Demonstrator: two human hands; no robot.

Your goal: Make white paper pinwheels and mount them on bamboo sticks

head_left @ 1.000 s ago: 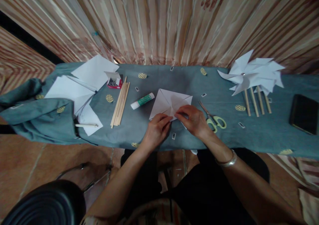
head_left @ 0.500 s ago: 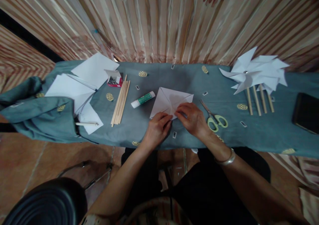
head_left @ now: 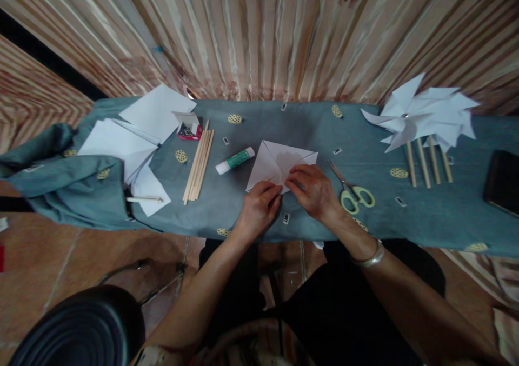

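Note:
A white paper square (head_left: 272,158) with diagonal lines running from its corners lies on the cloth in front of me. My left hand (head_left: 259,206) is closed on its near edge, thumb and fingers pinched together. Close beside it, my right hand (head_left: 311,190) pinches the same edge a little further right. The fingers hide part of the near edge, so I cannot tell how it is bent. To the left of the paper lies a glue stick (head_left: 235,160) with a green label. Scissors (head_left: 352,190) with light green handles rest to the right, blades slightly apart.
Several wooden sticks (head_left: 198,163) lie left of the glue, by a small red box (head_left: 189,129) of metal pins. White paper sheets (head_left: 121,144) cover the left end. Paper pinwheels (head_left: 425,114) on sticks lie at the right, near a dark flat object (head_left: 501,181). A black stool (head_left: 77,325) stands lower left.
The whole view has shifted slightly, so things appear a little further right. Both hands keep their pinch on the paper's near edge, with hardly any movement.

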